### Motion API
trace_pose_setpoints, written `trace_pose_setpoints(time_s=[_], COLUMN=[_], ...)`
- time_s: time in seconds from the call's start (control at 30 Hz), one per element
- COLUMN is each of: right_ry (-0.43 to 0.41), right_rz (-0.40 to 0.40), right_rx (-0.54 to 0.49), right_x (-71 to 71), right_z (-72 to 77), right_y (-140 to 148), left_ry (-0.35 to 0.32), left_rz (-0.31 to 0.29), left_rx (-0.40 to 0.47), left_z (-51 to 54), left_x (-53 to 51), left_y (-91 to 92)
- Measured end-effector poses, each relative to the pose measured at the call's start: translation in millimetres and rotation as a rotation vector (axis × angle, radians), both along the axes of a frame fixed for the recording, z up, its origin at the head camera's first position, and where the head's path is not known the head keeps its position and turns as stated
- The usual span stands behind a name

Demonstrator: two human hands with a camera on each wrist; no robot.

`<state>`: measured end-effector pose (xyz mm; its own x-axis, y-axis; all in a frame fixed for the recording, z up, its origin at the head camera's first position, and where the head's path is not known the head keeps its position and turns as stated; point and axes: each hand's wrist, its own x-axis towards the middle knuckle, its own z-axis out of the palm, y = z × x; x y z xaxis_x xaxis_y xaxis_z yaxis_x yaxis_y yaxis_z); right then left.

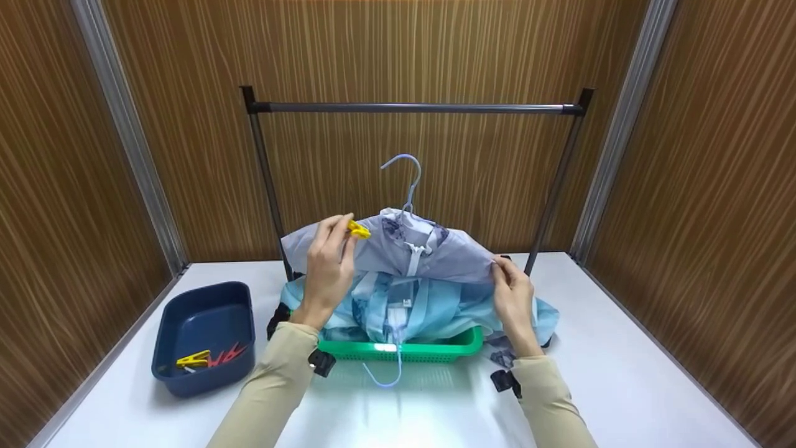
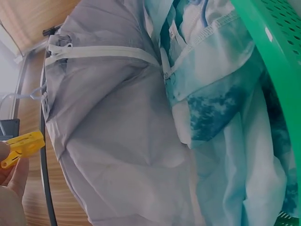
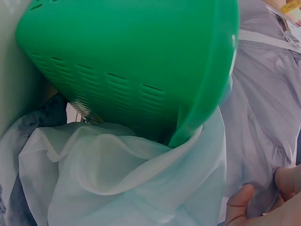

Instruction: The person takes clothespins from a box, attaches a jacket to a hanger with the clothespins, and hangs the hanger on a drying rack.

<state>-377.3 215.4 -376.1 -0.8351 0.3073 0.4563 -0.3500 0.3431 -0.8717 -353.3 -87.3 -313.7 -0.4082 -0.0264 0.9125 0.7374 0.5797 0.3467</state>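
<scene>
A yellow clothespin [image 1: 359,229] is pinched between the thumb and fingers of my left hand [image 1: 328,267], beside the left shoulder of a grey-lilac zip jacket [image 1: 379,247]. That jacket hangs on a light blue hanger [image 1: 415,177], whose hook points up. My right hand [image 1: 513,289] pinches the jacket's right shoulder edge, seen also as grey cloth [image 3: 263,117] in the right wrist view. Beneath lies a light blue garment [image 1: 448,305] over a green basket [image 1: 398,351], with a second hanger [image 1: 398,373] sticking out toward me.
A black clothes rack [image 1: 410,108] spans the back, its bar above the jacket. To the left stands a dark blue tub [image 1: 205,305] with yellow [image 1: 193,359] and red clothespins [image 1: 231,353] inside. Wood-patterned walls [image 1: 684,186] enclose the white table [image 1: 628,386] at the back and sides.
</scene>
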Motion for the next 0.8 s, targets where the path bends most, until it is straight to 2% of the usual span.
trace_pose_setpoints(time_s=[0.2, 0.43, 0.67, 0.8], right_ry=[-0.007, -0.012, -0.019, -0.023], right_rz=[0.004, 0.005, -0.007, -0.008], right_rx=[-0.009, 0.001, 0.003, 0.008], right_x=[0.4, 0.6, 0.9, 0.8], right_z=[0.1, 0.0, 1.1, 1.4], right_y=[-0.4, -0.1, -1.2, -1.1], left_ry=[0.039, 0.082, -0.022, -0.061], left_rz=[-0.065, -0.058, -0.037, -0.055], left_rx=[-0.043, -0.116, -0.192, -0.202], left_z=[9.3, 22.0, 31.8, 36.4], left_x=[2.4, 2.7, 3.8, 2.9], left_y=[14.2, 36.3, 55.8, 62.8])
